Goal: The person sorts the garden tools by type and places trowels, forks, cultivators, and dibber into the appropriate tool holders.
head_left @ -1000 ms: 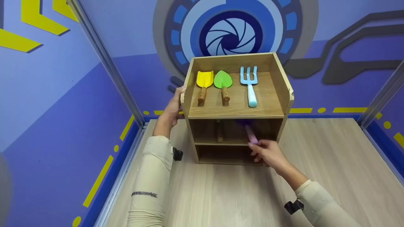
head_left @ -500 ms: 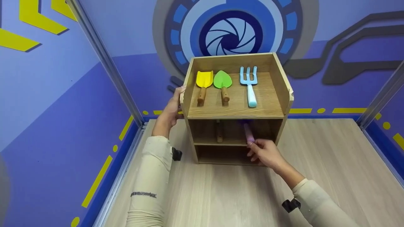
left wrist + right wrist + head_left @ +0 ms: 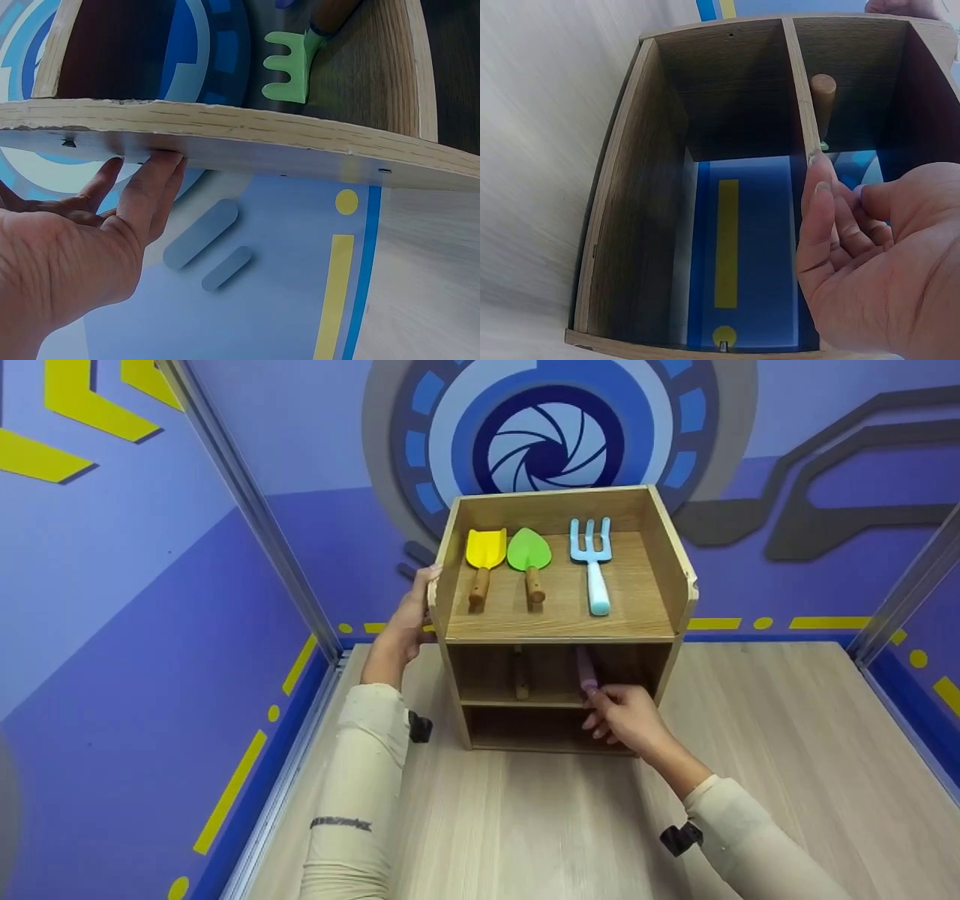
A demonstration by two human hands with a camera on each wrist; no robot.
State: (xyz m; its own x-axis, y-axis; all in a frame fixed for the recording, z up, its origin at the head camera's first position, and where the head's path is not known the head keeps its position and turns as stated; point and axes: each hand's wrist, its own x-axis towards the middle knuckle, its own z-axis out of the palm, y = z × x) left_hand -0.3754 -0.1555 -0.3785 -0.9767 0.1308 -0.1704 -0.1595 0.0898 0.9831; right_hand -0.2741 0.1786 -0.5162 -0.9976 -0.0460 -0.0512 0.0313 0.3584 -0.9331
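Observation:
My right hand (image 3: 630, 720) pinches the end of a tool's pinkish-purple handle (image 3: 586, 669) at the middle compartment of a small wooden shelf (image 3: 480, 626). Its head is hidden under the top board, though a bit of purple (image 3: 283, 3) shows in the left wrist view. To its left in that compartment lies a green toy rake (image 3: 289, 71) with a brown wooden handle (image 3: 522, 675). My left hand (image 3: 407, 619) rests against the shelf's left side panel, fingertips touching the outside of the wood in the left wrist view.
On the top board lie a yellow shovel (image 3: 487, 549), a green trowel (image 3: 529, 549) and a light blue fork (image 3: 592, 551), handles toward me. Below is a low bottom compartment (image 3: 540, 729). The shelf stands on a pale wooden table (image 3: 525, 825) between blue patterned walls (image 3: 795, 585).
My right hand has moved left and further into the middle compartment with the purple handle, which now stands straighter and deeper. The left hand stays on the side panel.

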